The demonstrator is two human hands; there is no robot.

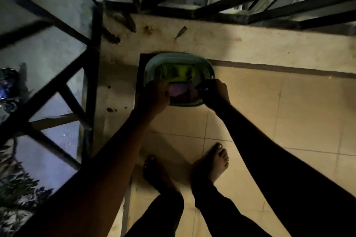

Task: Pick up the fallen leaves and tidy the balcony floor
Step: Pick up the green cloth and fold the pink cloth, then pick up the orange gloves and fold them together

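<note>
A teal plastic basket (pixel 208 67) stands on the balcony floor in the corner by the railing, with green and purple items inside. My left hand (pixel 154 96) reaches over its near left rim, fingers curled down into the basket. My right hand (pixel 213 94) grips the near right rim, and something small and dark shows at its fingertips. A dry leaf (pixel 180 32) lies on the ledge beyond the basket. Small dark bits of debris (pixel 110 109) dot the ledge to the left. The scene is dim.
Black metal railing bars (pixel 94 48) run along the left and across the top. A raised ledge (pixel 269 50) borders the tiled floor (pixel 289 121). My bare feet (pixel 219 161) stand on the tiles just behind the basket.
</note>
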